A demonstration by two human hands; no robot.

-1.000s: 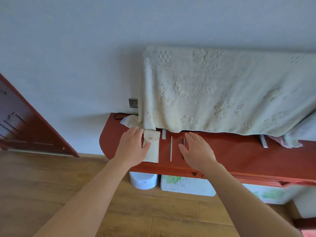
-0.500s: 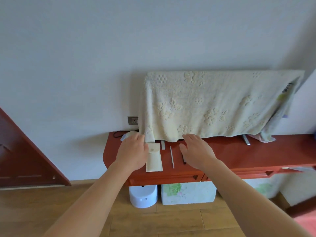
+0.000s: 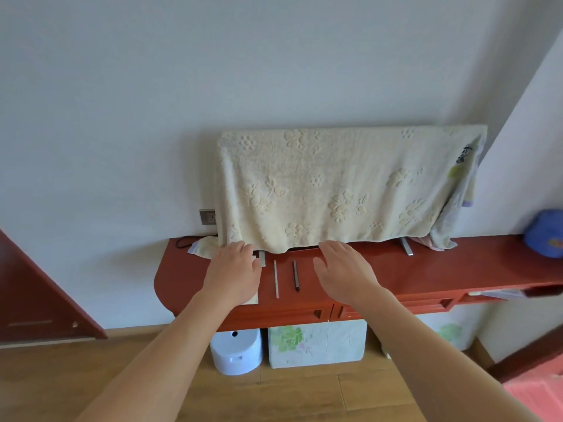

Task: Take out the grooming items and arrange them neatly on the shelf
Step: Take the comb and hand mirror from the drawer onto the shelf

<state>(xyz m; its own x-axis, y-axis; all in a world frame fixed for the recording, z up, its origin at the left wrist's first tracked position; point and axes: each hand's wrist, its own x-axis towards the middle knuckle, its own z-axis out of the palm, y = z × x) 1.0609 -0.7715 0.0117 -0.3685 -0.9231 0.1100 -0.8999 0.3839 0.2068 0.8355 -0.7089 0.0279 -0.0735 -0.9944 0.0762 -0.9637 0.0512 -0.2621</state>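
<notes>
The left grip (image 3: 233, 274) has moved off the left edge of the cream pouch (image 3: 253, 300) and now lies flat over it, leaving only the pouch's near right corner showing. The right grip (image 3: 344, 272) has drawn away to the right, uncovering the whole dark slender tool (image 3: 295, 274) on the shelf (image 3: 426, 275). The view has pulled back; a blue object (image 3: 545, 233) now appears at the shelf's far right end.

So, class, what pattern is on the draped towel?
Cream towel with raised flowers, shown best in the head view.
</notes>
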